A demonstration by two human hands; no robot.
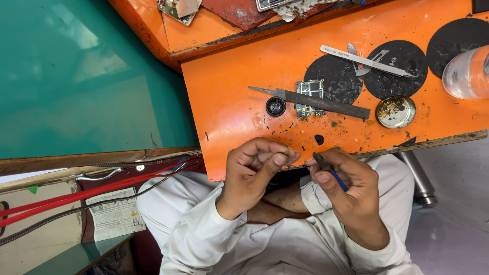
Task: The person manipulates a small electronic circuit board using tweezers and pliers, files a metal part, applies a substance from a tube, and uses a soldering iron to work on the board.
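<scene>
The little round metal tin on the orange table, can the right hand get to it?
Probably yes. The round metal tin sits uncovered near the table edge, just above the right hand, with nothing between. But its fingers already hold a blue-handled tool.

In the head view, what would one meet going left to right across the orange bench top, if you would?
Small black pot → green circuit board → round metal tin → clear plastic bottle.

Bright, even daylight; the orange table [239, 102] gleams softly at its left end. Shadows beneath it are short and faint. Lines beyond it bow outward; focus stays crisp.
</scene>
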